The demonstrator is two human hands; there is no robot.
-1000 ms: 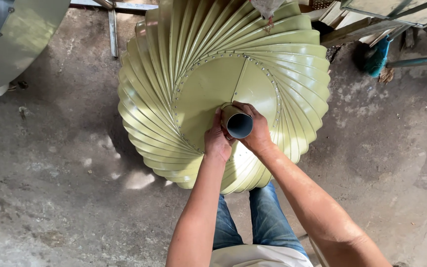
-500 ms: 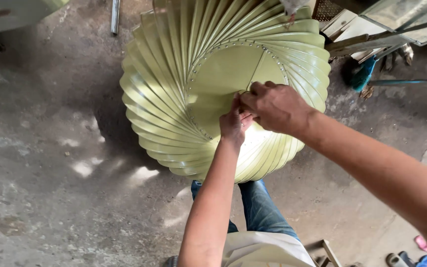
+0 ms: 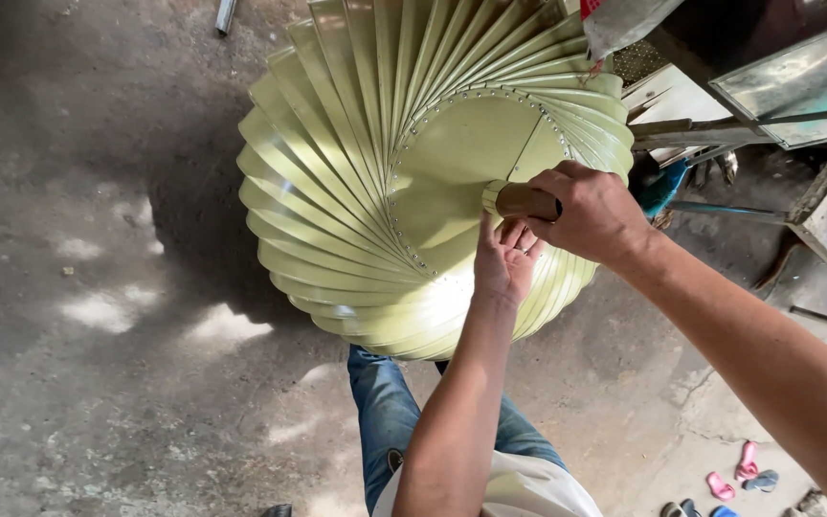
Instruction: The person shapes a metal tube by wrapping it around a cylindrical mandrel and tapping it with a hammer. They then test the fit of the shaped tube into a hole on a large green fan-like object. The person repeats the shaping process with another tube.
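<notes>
A large pale-green metal ventilator (image 3: pixel 366 172), round with curved fins spiralling to a riveted flat cap, fills the upper middle of the head view. A short tube shaft (image 3: pixel 519 200) sticks out of the cap's centre. My right hand (image 3: pixel 593 213) is wrapped around that shaft from the right. My left hand (image 3: pixel 506 258) lies just under the shaft with fingers spread, palm against the cap.
Grey concrete floor (image 3: pixel 98 316) lies to the left, with a metal rod (image 3: pixel 226 14) at the top. Metal sheets and frames (image 3: pixel 796 77) crowd the upper right. Small sandals (image 3: pixel 734 474) lie at the lower right. My jeans-clad legs (image 3: pixel 385 412) are below the ventilator.
The view has shifted so the ventilator sits more to the right and closer. My right hand now grips the shaft from the side and the left palm lies open under it.
</notes>
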